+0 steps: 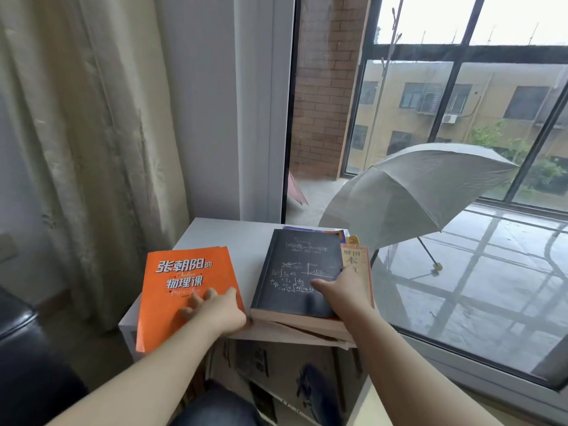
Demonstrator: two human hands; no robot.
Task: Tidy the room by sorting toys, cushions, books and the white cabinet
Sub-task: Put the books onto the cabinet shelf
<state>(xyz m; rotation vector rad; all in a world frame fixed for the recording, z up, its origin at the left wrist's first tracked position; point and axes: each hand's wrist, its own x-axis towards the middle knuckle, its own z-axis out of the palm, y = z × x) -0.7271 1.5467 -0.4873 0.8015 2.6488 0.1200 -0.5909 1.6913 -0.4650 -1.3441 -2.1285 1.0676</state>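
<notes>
A pale patterned curtain [92, 149] hangs down the left side, and a black leather seat [21, 348] sits at the lower left corner. Beyond the glass of the white-framed window [261, 118], an open grey umbrella [408, 192] lies tipped on its side on the wet tiled balcony floor [507, 272], and the edge of a pink umbrella [296, 190] shows near a red brick wall [325, 87]. Farther out, past dark window bars, stands a yellow building [491, 96] with an air-conditioner unit [449, 118] on its wall.
</notes>
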